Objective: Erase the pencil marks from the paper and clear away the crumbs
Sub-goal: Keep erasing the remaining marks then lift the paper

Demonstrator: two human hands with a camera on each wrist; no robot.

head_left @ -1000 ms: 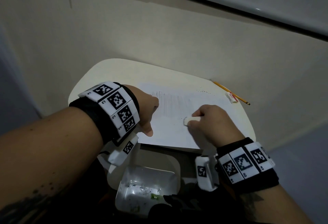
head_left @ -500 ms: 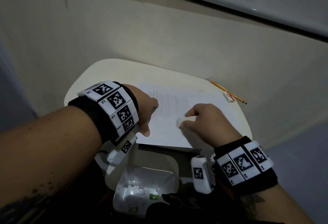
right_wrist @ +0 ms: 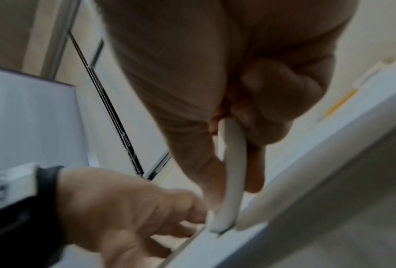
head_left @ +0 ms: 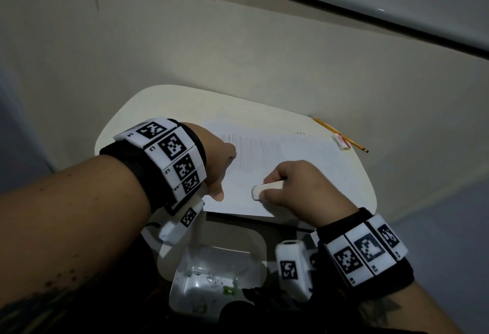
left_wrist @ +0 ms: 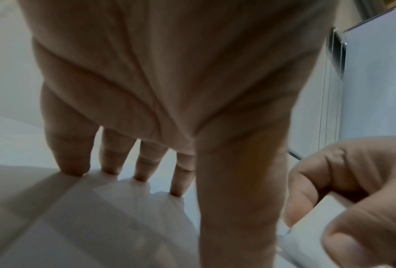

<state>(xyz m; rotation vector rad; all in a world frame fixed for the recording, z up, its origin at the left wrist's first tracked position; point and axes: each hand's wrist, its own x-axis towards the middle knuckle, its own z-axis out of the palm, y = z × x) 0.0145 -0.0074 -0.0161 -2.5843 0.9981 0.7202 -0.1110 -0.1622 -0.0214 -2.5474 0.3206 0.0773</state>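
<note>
Paper (head_left: 299,172): white sheet lying flat on the cream table (head_left: 148,111), our landmark; faint pencil shading (head_left: 254,153) at its far left part. White eraser (head_left: 267,188): pinched between thumb and curled fingers of our right hand (head_left: 299,190), its end pressed to the sheet's near part. Our left hand (head_left: 219,167): fingers straight, spread, tips pressing the sheet's left side. Crumbs (head_left: 299,132): beyond the sheet's far edge. Second eraser (head_left: 340,142) and yellow pencil (head_left: 338,132): right of the sheet. Clear tray (head_left: 209,283): below its near edge.
</note>
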